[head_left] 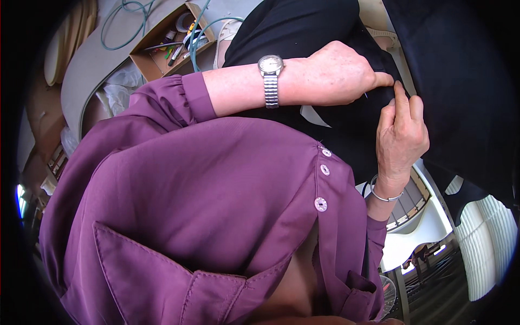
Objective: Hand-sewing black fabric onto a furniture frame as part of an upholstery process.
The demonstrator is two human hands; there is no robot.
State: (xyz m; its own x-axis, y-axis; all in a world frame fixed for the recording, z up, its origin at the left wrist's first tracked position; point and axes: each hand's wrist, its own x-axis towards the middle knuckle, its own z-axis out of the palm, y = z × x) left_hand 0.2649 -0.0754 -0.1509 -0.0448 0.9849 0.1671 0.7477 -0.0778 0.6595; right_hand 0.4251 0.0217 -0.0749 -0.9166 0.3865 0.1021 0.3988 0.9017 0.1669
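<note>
Black cloth (466,81) spreads over the lap and toward the right side. My left hand (344,73) reaches across from the left, its fingers curled and its foremost fingertips closed on a fold of this cloth. My right hand (403,130) comes up from below and pinches the same fold, its fingertips almost touching the left ones. Beneath the left fist a tiny thin glint shows, too small to name. A watch (270,65) with a metal band is on my left wrist, and a bracelet (387,197) on my right.
An open cardboard box (149,67) with pens and small tools stands at the upper left, beside a teal cord (103,38) and clear plastic bags (122,84). At the right are a white chair (417,233) and a rippled white object (485,244). A fan (388,295) shows low down.
</note>
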